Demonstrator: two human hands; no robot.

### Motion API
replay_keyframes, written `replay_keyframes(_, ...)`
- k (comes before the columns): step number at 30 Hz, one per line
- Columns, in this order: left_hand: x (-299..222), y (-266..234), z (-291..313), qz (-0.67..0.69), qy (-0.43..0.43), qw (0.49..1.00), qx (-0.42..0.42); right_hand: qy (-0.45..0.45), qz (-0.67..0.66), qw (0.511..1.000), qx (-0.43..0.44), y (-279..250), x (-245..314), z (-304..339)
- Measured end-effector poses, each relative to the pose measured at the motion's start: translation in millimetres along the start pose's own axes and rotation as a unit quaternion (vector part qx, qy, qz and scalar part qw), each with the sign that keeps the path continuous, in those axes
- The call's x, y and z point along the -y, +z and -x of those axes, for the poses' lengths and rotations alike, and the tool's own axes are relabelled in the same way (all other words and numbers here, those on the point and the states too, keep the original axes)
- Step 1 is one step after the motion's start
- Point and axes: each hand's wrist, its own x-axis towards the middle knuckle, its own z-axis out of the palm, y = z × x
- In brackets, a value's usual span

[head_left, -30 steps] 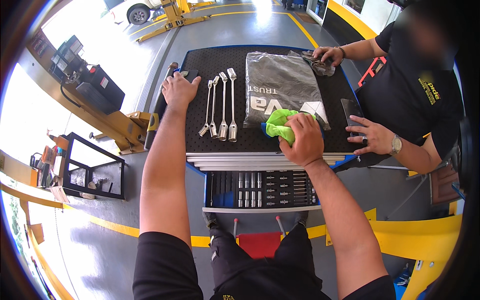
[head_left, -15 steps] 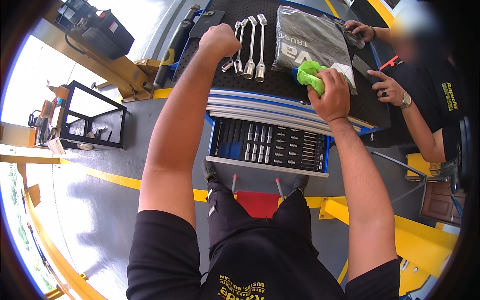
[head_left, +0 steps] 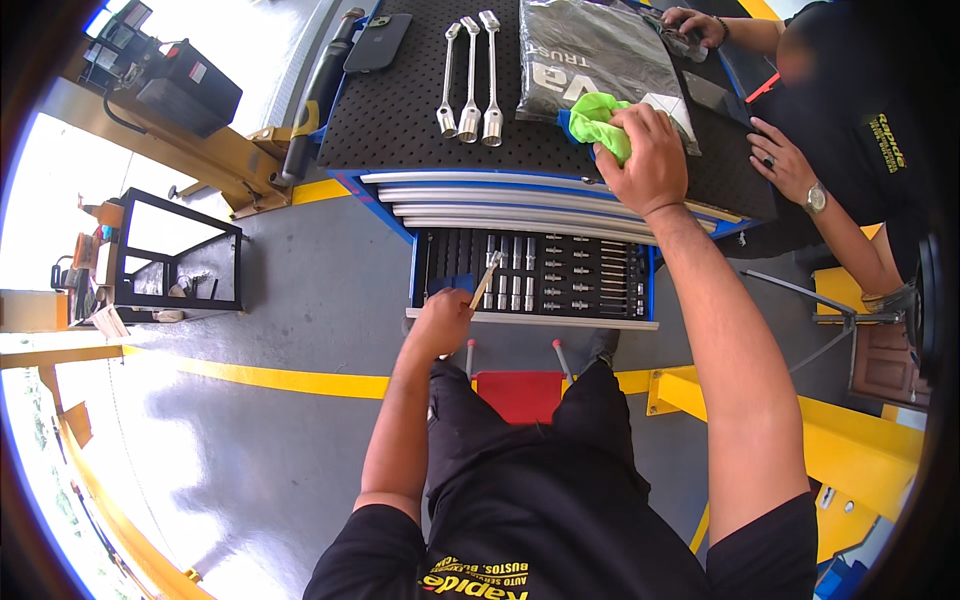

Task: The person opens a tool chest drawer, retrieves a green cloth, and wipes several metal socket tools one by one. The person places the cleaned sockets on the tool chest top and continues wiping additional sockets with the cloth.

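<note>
Three silver wrenches point(head_left: 471, 85) lie side by side on the black perforated mat point(head_left: 390, 135) of a tool cabinet point(head_left: 500, 195), beyond the left half of its open drawer point(head_left: 570, 321), as I see it from afar through the head view. Over the drawer's front left part, I have the left hand point(head_left: 443, 322) closed, fingers curled around one end of a slim metal wrench point(head_left: 486, 281); its bright free end slants away above the drawer's chrome sockets point(head_left: 516, 292), though I cannot tell whether it touches them. Beyond the drawer's right half, the right hand point(head_left: 645, 155) is partly closed, its fingers bent over a bunched green cloth point(head_left: 600, 125) with a blue edge, which I hold across the near edge of a gray plastic bag point(head_left: 600, 60) with white print. Beyond the drawer and farther left, a dark phone point(head_left: 378, 43) lies near the mat's edge. Rows of slender bits point(head_left: 613, 265) fill the drawer's right side; a blue patch point(head_left: 455, 283) shows at its left. Beyond the drawer to the right, a co-worker point(head_left: 870, 150) in black has one hand point(head_left: 785, 165) beside a dark flat object point(head_left: 718, 97) and the other at a crumpled gray cloth point(head_left: 685, 42). On the drawer's near side is a red seat point(head_left: 518, 398).
</note>
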Motion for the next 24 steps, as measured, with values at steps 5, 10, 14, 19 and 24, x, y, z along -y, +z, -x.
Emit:
replay_keyframes(5,61.0,87.4,-51.5,-0.102,-0.117,0.987,-0.051,0.005,0.008,1.0,0.0,0.0,2.6,-3.8)
replay_keyframes(10,124.9,141.0,-54.6,-0.206,-0.103,0.972,0.037,0.003,-0.02,1.0,-0.011,-3.2,4.4,-4.5)
replay_keyframes(14,114.6,133.5,-43.1,-0.161,-0.109,0.981,0.004,0.01,-0.004,1.0,0.001,-1.4,-1.0,0.1)
replay_keyframes(19,114.1,144.3,-24.2,-0.16,-0.102,0.982,-0.001,0.038,0.004,0.999,0.019,-12.0,-6.8,3.4)
replay_keyframes(24,114.3,119.7,1.7,-0.032,-0.178,0.983,-0.032,0.011,-0.057,0.998,-0.014,7.0,1.4,-8.3)
